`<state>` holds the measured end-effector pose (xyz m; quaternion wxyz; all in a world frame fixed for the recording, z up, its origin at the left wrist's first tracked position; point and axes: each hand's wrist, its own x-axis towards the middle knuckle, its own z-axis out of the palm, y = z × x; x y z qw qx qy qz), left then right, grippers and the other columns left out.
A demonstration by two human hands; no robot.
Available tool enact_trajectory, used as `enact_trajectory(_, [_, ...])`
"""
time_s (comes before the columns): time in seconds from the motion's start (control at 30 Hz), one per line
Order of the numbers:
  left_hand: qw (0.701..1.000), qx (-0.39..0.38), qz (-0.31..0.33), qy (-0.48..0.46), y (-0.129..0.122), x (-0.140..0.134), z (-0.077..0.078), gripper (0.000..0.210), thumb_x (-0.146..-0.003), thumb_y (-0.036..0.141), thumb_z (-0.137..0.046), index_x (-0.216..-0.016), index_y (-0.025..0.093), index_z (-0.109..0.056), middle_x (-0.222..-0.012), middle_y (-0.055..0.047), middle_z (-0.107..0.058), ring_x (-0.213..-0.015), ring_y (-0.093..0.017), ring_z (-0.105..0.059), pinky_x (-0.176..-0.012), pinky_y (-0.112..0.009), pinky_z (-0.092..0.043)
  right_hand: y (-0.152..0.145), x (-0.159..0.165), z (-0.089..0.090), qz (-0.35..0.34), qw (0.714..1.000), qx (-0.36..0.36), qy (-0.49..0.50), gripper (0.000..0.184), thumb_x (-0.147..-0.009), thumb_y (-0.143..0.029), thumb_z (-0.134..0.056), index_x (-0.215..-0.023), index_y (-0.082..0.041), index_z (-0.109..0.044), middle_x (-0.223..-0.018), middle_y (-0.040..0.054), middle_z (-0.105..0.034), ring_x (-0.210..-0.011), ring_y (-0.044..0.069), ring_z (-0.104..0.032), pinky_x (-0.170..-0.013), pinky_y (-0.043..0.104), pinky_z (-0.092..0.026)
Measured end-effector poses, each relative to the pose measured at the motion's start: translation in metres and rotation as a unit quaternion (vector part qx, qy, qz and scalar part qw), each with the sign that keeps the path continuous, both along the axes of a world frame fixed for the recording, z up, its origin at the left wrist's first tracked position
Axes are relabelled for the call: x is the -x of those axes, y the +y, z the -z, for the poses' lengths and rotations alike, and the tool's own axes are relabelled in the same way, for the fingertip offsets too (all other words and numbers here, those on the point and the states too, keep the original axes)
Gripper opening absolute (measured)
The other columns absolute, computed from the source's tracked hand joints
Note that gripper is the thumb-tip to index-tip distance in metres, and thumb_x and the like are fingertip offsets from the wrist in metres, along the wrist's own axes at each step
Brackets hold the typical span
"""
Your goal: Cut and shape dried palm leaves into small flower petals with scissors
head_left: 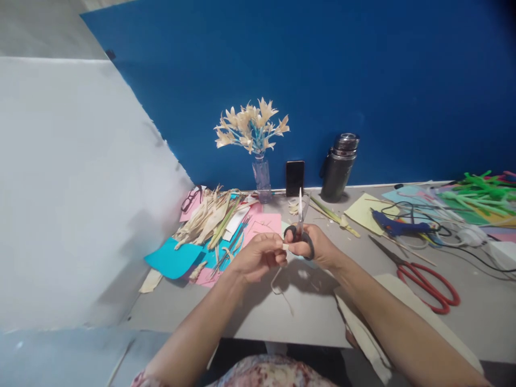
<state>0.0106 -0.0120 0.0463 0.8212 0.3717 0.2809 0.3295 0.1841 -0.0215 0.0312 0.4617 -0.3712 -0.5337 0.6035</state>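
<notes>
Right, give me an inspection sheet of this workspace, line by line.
Surface: grey table, small scraps scattered on it.
Things in use: scissors, blades pointing away from the person; pale piece.
Clutter: husks and blue paper at left; red-handled shears and glue gun at right; phone, flask and vase of flowers at the back.
Hands: left pinches the pale piece; right holds the scissors.
Cables: black cord at right; its ends are hard to trace.
Surroundings: blue panel behind, white wall at left.
</notes>
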Motion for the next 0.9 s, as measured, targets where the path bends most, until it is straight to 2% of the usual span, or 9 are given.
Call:
enact_trajectory(0.07, [0.998, 0.044, 0.023, -0.043, 0.0, 0.004, -0.001, 0.022, -0.068, 0.019, -0.073, -0.06, 0.015, -0.053, -0.055, 0.003, -0.043, -0.051, -0.008, -0.045, -0.057, -0.025, -0.039, -0.001, -0.002, -0.002, -0.015, 1.0, -0.001, 0.017, 0.031, -0.06, -0.031, -0.081, -0.075, -0.016, -0.058, -0.067, -0.0018, -0.053, -0.057, 0.01, -0.043, -0.054, 0.024, -0.031])
enact_trajectory(0.17, [0.991, 0.094, 0.004, -0.091, 0.0, 0.007, 0.001, 0.025, -0.071, 0.03, -0.072, -0.065, 0.016, -0.053, -0.059, 0.002, -0.047, -0.055, -0.01, -0.048, -0.059, -0.027, -0.042, 0.0, -0.004, -0.001, -0.012, 1.0, -0.004, 0.027, 0.029, -0.06, -0.031, -0.08, -0.075, -0.016, -0.059, -0.067, -0.0013, -0.054, -0.057, 0.01, -0.044, -0.053, 0.025, -0.03])
enact_trajectory(0.27, [0.995, 0.07, -0.02, -0.063, -0.002, 0.007, 0.004, 0.033, -0.072, 0.046, -0.072, -0.079, 0.016, -0.06, -0.069, -0.003, -0.057, -0.064, -0.016, -0.057, -0.061, -0.029, -0.045, 0.002, -0.004, 0.002, 0.01, 1.0, -0.006, 0.009, 0.028, -0.06, -0.03, -0.079, -0.075, -0.016, -0.06, -0.065, -0.0021, -0.053, -0.055, 0.01, -0.043, -0.052, 0.025, -0.03])
enact_trajectory(0.33, [0.999, 0.021, -0.048, -0.006, -0.004, 0.006, 0.006, 0.031, -0.071, 0.041, -0.076, -0.082, 0.016, -0.062, -0.071, -0.004, -0.06, -0.066, -0.016, -0.059, -0.061, -0.027, -0.044, 0.003, -0.003, 0.005, 0.023, 1.0, -0.004, -0.01, 0.029, -0.06, -0.03, -0.08, -0.075, -0.016, -0.059, -0.065, -0.0022, -0.054, -0.055, 0.01, -0.044, -0.052, 0.024, -0.031])
enact_trajectory(0.43, [0.996, -0.016, -0.073, 0.04, -0.003, 0.004, 0.006, 0.021, -0.069, 0.024, -0.078, -0.073, 0.015, -0.059, -0.064, -0.002, -0.059, -0.06, -0.012, -0.056, -0.059, -0.024, -0.043, 0.004, -0.001, 0.008, 0.036, 0.999, -0.005, -0.021, 0.032, -0.06, -0.03, -0.082, -0.077, -0.017, -0.059, -0.068, -0.0019, -0.056, -0.057, 0.01, -0.045, -0.053, 0.023, -0.034])
enact_trajectory(0.57, [0.995, 0.057, -0.085, -0.014, 0.005, 0.007, 0.002, 0.017, -0.071, 0.018, -0.073, -0.069, 0.015, -0.057, -0.061, 0.001, -0.052, -0.056, -0.009, -0.051, -0.057, -0.024, -0.044, 0.006, 0.001, 0.009, 0.066, 0.998, -0.007, -0.003, 0.033, -0.061, -0.033, -0.082, -0.077, -0.017, -0.059, -0.069, -0.002, -0.056, -0.057, 0.01, -0.046, -0.054, 0.023, -0.036])
enact_trajectory(0.63, [0.991, 0.089, -0.093, -0.037, 0.009, 0.009, 0.0, 0.016, -0.073, 0.022, -0.071, -0.07, 0.015, -0.057, -0.063, 0.001, -0.053, -0.056, -0.009, -0.05, -0.057, -0.024, -0.044, 0.007, 0.001, 0.009, 0.08, 0.997, -0.008, 0.003, 0.033, -0.062, -0.035, -0.082, -0.076, -0.018, -0.058, -0.068, -0.0016, -0.056, -0.058, 0.011, -0.047, -0.054, 0.024, -0.037])
enact_trajectory(0.77, [0.993, 0.103, -0.058, -0.012, 0.01, 0.005, 0.0, 0.025, -0.076, 0.038, -0.069, -0.073, 0.015, -0.061, -0.068, -0.003, -0.057, -0.06, -0.014, -0.056, -0.055, -0.026, -0.044, 0.01, -0.002, 0.012, 0.07, 0.997, -0.006, 0.012, 0.035, -0.061, -0.035, -0.083, -0.077, -0.017, -0.059, -0.07, -0.0006, -0.058, -0.06, 0.012, -0.052, -0.056, 0.024, -0.04])
enact_trajectory(0.9, [0.997, 0.074, -0.016, 0.003, 0.005, -0.004, 0.001, 0.014, -0.071, 0.02, -0.072, -0.071, 0.013, -0.06, -0.062, -0.001, -0.052, -0.057, -0.011, -0.052, -0.056, -0.024, -0.042, 0.01, -0.006, 0.014, 0.029, 1.0, -0.006, 0.011, 0.035, -0.061, -0.033, -0.083, -0.079, -0.017, -0.059, -0.073, 0.0003, -0.06, -0.064, 0.013, -0.057, -0.059, 0.025, -0.043])
